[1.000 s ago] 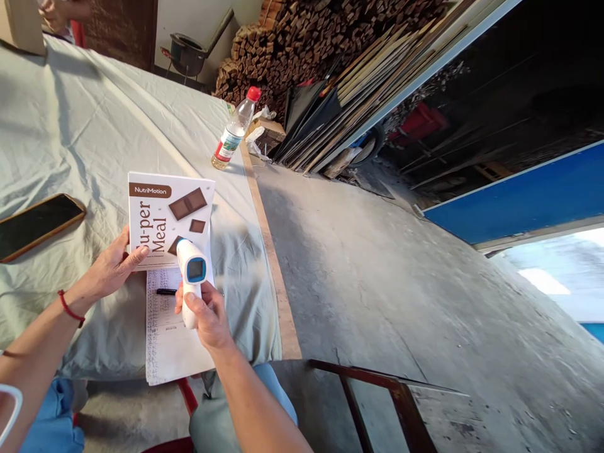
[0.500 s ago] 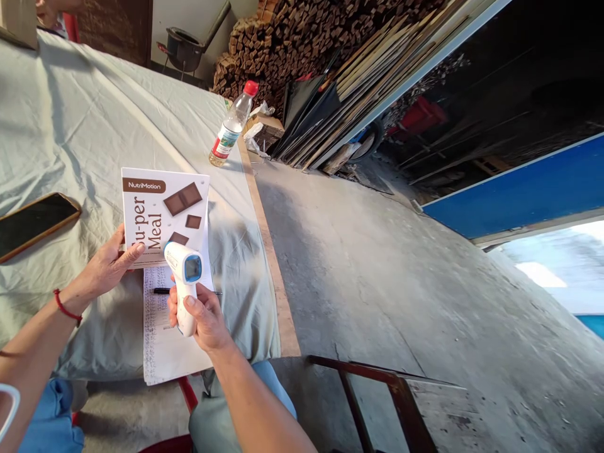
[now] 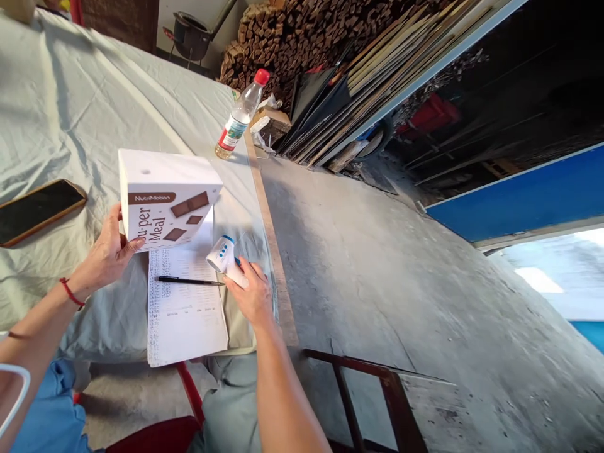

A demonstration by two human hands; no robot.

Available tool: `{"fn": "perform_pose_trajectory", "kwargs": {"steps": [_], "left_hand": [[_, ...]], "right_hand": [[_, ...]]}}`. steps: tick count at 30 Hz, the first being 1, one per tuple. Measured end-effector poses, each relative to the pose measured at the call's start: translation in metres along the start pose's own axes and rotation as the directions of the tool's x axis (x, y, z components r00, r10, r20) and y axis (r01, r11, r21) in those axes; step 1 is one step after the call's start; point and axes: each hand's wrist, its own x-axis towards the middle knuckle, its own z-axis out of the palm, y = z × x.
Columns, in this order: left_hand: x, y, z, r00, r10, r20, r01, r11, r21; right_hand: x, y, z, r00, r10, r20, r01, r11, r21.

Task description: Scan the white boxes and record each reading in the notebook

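Note:
My left hand (image 3: 111, 245) grips the lower left edge of a white NutriMotion meal box (image 3: 163, 171), thumb on its printed front. The box is tilted so its white top face shows. In my right hand (image 3: 252, 292) is a white and blue infrared thermometer (image 3: 221, 255), its handle wrapped by my fingers and its head turned to the left. Below the box lies a white notebook (image 3: 189, 333) with handwriting along its left side. A black pen (image 3: 186, 280) rests across its page.
A phone (image 3: 40, 211) in a brown case lies on the cloth-covered table (image 3: 85, 145) at left. Near the far right corner stands a red-capped bottle (image 3: 238, 116). Stacked firewood (image 3: 283, 50) is behind the table. A dark wooden frame (image 3: 377, 377) stands on the floor at lower right.
The thermometer has moved right, off the box's front, and turned so its side with blue buttons shows. The box has tipped, bringing its top face into view.

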Motion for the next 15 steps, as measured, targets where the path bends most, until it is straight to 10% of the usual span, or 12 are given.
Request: {"fn": "perform_pose_trajectory", "kwargs": {"steps": [9, 15], "left_hand": [[-0.008, 0.012, -0.012, 0.988, -0.151, -0.034, 0.145, 0.826, 0.545], [-0.018, 0.028, -0.019, 0.951, -0.304, 0.064, 0.176, 0.699, 0.693]], "right_hand": [[-0.012, -0.052, -0.002, 0.933, -0.358, 0.037, 0.36, 0.93, -0.079], [-0.013, -0.059, -0.006, 0.922, -0.37, 0.115, 0.361, 0.928, 0.089]]}}
